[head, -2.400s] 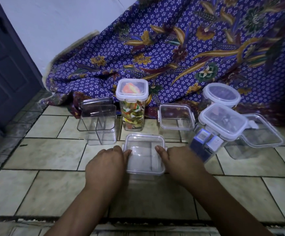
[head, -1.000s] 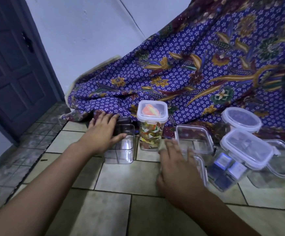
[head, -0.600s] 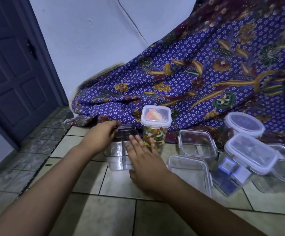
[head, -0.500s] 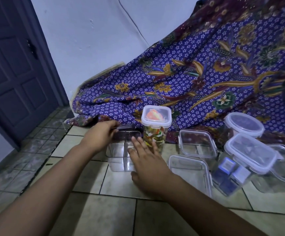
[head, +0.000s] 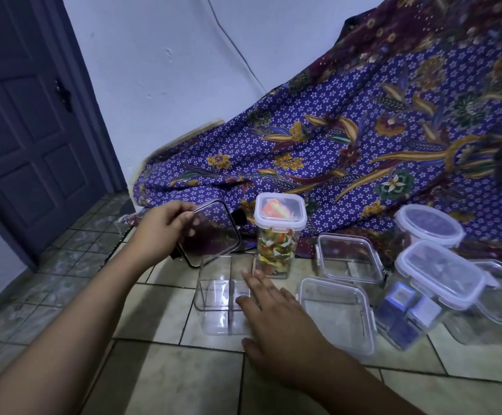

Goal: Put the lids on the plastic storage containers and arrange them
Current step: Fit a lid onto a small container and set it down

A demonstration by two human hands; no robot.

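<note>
the left hand (head: 161, 232) pinches a clear lid (head: 210, 235), tilted just above and behind the open divided container (head: 224, 298) on the floor; the right hand (head: 276, 327), fingers spread and empty, steadies its near side.

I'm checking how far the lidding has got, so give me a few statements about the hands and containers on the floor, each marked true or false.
1. The left hand holds a clear lid tilted above the divided container. True.
2. The divided container already has its lid on. False: its top is open and the lid is held above it.
3. The right hand rests against the divided container, fingers spread. True.
4. The tall container of colourful wrapped pieces stands open. False: a white-rimmed lid sits on it.
5. The round-lidded container lies nearest the door. False: it sits at the right, by the patterned cloth.
</note>
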